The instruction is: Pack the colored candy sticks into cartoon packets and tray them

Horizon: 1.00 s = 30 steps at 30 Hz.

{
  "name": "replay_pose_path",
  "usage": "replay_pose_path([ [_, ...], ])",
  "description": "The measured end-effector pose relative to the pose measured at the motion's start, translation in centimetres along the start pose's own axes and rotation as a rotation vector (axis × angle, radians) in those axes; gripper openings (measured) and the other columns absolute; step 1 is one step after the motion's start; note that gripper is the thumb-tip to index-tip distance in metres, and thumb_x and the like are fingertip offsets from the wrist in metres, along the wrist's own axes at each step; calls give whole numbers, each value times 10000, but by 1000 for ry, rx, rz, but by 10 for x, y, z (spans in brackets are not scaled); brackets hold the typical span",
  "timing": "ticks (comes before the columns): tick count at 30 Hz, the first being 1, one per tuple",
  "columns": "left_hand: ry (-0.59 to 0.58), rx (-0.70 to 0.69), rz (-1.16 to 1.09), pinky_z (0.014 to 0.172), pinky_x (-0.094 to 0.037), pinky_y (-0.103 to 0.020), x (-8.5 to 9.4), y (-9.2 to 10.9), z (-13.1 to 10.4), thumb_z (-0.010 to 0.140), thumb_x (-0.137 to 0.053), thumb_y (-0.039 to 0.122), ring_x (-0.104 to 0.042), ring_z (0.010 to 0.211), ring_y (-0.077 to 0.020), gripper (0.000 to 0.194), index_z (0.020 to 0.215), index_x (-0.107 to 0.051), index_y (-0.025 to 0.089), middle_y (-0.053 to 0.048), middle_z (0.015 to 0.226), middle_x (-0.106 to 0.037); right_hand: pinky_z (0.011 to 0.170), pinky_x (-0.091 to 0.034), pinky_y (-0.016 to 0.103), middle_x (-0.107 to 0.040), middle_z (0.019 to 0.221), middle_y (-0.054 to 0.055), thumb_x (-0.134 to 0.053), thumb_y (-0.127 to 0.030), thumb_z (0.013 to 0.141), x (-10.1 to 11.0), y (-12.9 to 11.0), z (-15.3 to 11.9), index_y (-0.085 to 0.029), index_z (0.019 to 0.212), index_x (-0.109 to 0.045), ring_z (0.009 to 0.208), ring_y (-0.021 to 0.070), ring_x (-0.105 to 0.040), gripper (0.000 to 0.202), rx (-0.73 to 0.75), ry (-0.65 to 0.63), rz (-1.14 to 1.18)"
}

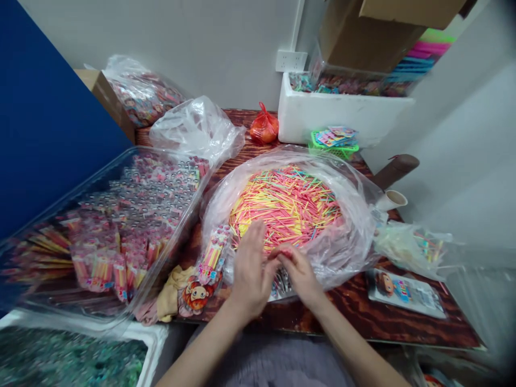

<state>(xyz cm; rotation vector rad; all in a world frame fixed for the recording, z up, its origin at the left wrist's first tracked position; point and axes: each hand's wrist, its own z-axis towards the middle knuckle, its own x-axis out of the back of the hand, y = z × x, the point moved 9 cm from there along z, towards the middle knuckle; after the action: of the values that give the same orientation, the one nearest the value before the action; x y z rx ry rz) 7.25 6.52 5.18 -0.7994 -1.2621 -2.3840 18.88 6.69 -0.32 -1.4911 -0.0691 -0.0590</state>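
Observation:
A big clear plastic bag (355,236), its mouth rolled wide, holds a heap of thin coloured sticks (286,207), mostly pink and yellow. At its near edge my left hand (252,271) is open, fingers stretched upward and slightly blurred. My right hand (296,271) is closed in a pinch beside the left thumb; whatever lies between its fingertips is too small to make out. Below the hands a pile of small shiny packets (281,285) partly shows. Just left of my left hand lies a filled stick packet (213,255), above a cartoon-face card (196,295).
On the left stands a clear tub (161,258) full of packed sticks. A white foam box (342,113), red bag (264,126) and green basket (342,150) stand at the back. A brown flask (397,169), paper cup (393,200) and flat packet (407,294) are on the right.

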Motion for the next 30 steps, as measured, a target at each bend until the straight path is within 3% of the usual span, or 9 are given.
replay_pose_path([
  [2, -189, -131, 80, 1178, -160, -541, -26, 17, -16, 940, -466, 360, -190, 1466, -271, 672, 1525, -162, 230, -114, 1559, -301, 789, -510, 344, -685, 890, 48, -508, -432, 906, -7, 12, -18, -244, 940, -654, 846, 223, -621, 241, 17, 41, 21],
  [4, -295, -148, 103, 1175, -130, -568, -43, 20, -29, 936, -472, 369, -190, 1465, -280, 663, 1519, -186, 236, -108, 1552, -319, 815, -511, 367, -690, 922, 56, -510, -448, 899, -11, 26, -27, -252, 970, -662, 870, 240, -618, 258, 14, 70, -11],
  [7, -199, -5, 5, 1160, -224, -517, -37, 5, -35, 965, -406, 322, -288, 1431, -257, 587, 1509, -212, 214, -124, 1519, -377, 877, -489, 382, -683, 994, 65, -504, -419, 910, -13, 33, -29, -248, 1012, -655, 920, 243, -610, 250, 23, 61, -59],
  [9, -81, 139, -76, 1079, -368, -446, -26, -13, -38, 979, -363, 266, -456, 1310, -233, 444, 1419, -383, 215, -124, 1386, -528, 861, -487, 362, -679, 970, 55, -493, -380, 924, -12, 30, -26, -244, 978, -652, 916, 230, -611, 217, 16, 55, -59],
  [11, -44, 235, -99, 959, -457, -399, -24, -29, -42, 976, -356, 214, -569, 1131, -219, 317, 1227, -549, 216, -99, 1181, -639, 830, -487, 332, -674, 909, 38, -485, -328, 934, -8, 26, -24, -239, 905, -649, 881, 210, -615, 189, 1, 73, -35],
  [15, -164, 180, 75, 905, -456, -421, -40, -34, -47, 928, -418, 140, -562, 1045, -243, 252, 1108, -585, 198, -91, 1098, -635, 820, -475, 305, -668, 863, 21, -491, -253, 932, 0, 16, -22, -233, 862, -654, 851, 189, -618, 178, 14, 112, 32],
  [21, -325, 154, 381, 841, -441, -447, -57, -25, -41, 829, -636, 262, -536, 991, -291, 343, 1148, -543, 178, -93, 1050, -606, 817, -460, 302, -674, 897, 23, -508, -226, 926, 4, 7, -24, -237, 895, -681, 877, 191, -617, 176, 21, 99, 26],
  [27, -309, 199, 372, 775, -437, -368, -57, -37, -33, 870, -546, 151, -555, 895, -243, 70, 929, -573, 177, -70, 908, -602, 846, -451, 301, -684, 919, 20, -511, -226, 931, 12, 2, -21, -247, 919, -689, 907, 192, -620, 180, 39, 102, 1],
  [30, -292, 199, 380, 736, -427, -344, -53, -45, -33, 912, -497, 168, -564, 847, -229, 104, 865, -589, 178, -66, 859, -607, 853, -446, 297, -686, 924, 19, -508, -212, 930, 18, 2, -21, -244, 932, -692, 907, 190, -619, 187, 37, 113, -19],
])
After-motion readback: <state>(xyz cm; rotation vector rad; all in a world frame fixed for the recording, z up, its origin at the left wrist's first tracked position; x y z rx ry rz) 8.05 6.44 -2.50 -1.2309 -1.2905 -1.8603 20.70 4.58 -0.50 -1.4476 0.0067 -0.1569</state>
